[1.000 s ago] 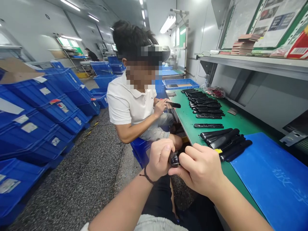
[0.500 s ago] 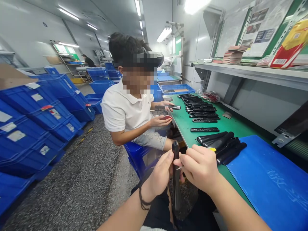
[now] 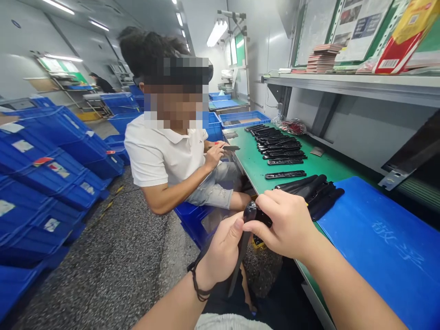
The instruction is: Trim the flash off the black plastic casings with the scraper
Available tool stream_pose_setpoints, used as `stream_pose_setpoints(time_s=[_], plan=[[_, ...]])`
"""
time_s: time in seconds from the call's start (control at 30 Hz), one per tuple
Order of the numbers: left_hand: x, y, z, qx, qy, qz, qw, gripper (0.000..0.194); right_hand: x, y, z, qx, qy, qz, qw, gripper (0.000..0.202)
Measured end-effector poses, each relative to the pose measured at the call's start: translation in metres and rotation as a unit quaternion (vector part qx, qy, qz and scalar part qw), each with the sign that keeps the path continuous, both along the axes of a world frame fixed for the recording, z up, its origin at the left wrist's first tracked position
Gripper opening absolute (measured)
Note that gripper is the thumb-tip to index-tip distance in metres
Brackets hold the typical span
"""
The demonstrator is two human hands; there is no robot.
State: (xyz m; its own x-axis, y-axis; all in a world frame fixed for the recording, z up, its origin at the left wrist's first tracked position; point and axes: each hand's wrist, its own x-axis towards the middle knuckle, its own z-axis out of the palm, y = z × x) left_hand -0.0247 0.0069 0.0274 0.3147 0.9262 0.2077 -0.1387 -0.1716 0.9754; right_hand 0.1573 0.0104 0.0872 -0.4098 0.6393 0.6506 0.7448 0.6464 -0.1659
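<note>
My left hand (image 3: pixel 223 252) grips a long black plastic part (image 3: pixel 240 254) that hangs down and to the left over my lap. My right hand (image 3: pixel 285 224) pinches the part's rounded top end from the right; whether it still holds the small tool seen before is hidden. A pile of similar black parts (image 3: pixel 314 190) lies on the green bench (image 3: pixel 254 165) just beyond my right hand, beside a blue mat (image 3: pixel 378 238).
A seated person in a white shirt (image 3: pixel 161 156) works on a black part at the bench's left edge. Rows of flat black parts (image 3: pixel 275 144) lie further along. Stacked blue crates (image 3: pixel 44 160) line the left side. A shelf (image 3: pixel 343 82) runs above the bench.
The black part went from upright to slanting down-left. My right hand closed over its top end. The view shifted right and closer to the bench.
</note>
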Motion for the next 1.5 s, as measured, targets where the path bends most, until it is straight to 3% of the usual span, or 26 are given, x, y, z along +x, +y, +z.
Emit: stream_pose_setpoints(time_s=[0.13, 0.3, 0.53, 0.93, 1.23, 1.4, 1.5], plan=[[0.005, 0.000, -0.004, -0.042, -0.025, 0.001, 0.999, 0.052, 0.002, 0.002, -0.001, 0.064, -0.042, -0.025, 0.997, 0.052], [0.012, 0.004, 0.003, -0.051, -0.041, 0.009, 0.998, 0.058, -0.001, 0.004, -0.007, 0.100, -0.063, -0.060, 0.991, 0.054], [0.010, 0.017, 0.021, -0.066, -0.109, 0.103, 0.986, 0.060, -0.017, 0.001, -0.019, 0.055, -0.071, -0.011, 0.996, 0.061], [0.004, 0.033, 0.034, -0.065, -0.153, 0.106, 0.980, 0.064, -0.032, -0.001, -0.034, 0.007, -0.072, 0.020, 0.997, 0.064], [-0.004, 0.050, 0.044, -0.143, -0.239, 0.082, 0.957, 0.058, -0.041, -0.007, -0.042, -0.036, -0.081, 0.046, 0.995, 0.070], [-0.015, 0.064, 0.050, -0.178, -0.272, 0.114, 0.939, 0.055, -0.048, -0.010, -0.045, -0.059, -0.112, 0.061, 0.990, 0.073], [-0.019, 0.068, 0.053, -0.187, -0.282, 0.143, 0.930, 0.055, -0.052, -0.011, -0.046, -0.055, -0.131, 0.064, 0.988, 0.064]])
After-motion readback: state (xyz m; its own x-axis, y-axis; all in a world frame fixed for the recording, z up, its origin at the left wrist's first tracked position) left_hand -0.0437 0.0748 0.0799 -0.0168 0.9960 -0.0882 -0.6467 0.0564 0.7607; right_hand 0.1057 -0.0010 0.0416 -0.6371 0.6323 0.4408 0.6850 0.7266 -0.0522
